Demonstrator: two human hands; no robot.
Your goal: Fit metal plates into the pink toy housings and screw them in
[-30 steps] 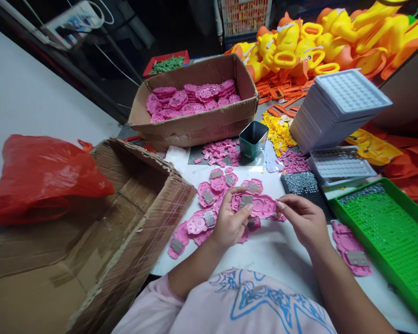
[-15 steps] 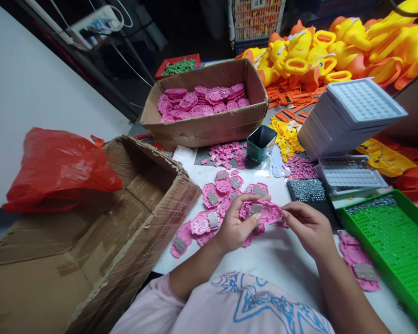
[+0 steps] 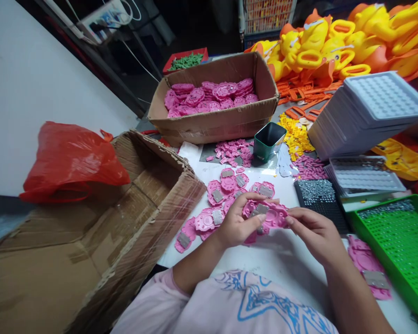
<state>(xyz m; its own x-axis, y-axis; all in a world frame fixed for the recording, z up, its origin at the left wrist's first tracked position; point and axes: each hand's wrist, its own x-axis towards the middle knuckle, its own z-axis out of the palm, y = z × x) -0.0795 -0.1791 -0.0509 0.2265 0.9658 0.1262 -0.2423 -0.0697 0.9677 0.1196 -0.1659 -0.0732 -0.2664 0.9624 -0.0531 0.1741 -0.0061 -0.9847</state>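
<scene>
My left hand [image 3: 236,224] is closed around a pink plastic shell [image 3: 274,216], thumb on top near a flat grey plate set in it. The shell is held tilted above the white tabletop, its moulded inside showing. At its right end, my right hand [image 3: 316,234] pinches the edge between thumb and fingers; whether a small part is also between them is hidden. Several similar pink shells with grey plates [image 3: 209,220] lie in a loose heap under and left of my hands. Another pink shell [image 3: 364,262] rests by my right forearm.
An open cardboard box [image 3: 153,218] stands at left, with a red plastic bag [image 3: 76,160] on it. Behind is a carton [image 3: 209,127] of pink shells. Small pink pieces [image 3: 231,152], a green cup [image 3: 264,150], a black screw tray [image 3: 316,199] and a green tray [image 3: 400,246] surround the work.
The whole view has shifted slightly, so things sit a little further right. Both hands keep their hold on the pink shell, which is tipped slightly differently.
</scene>
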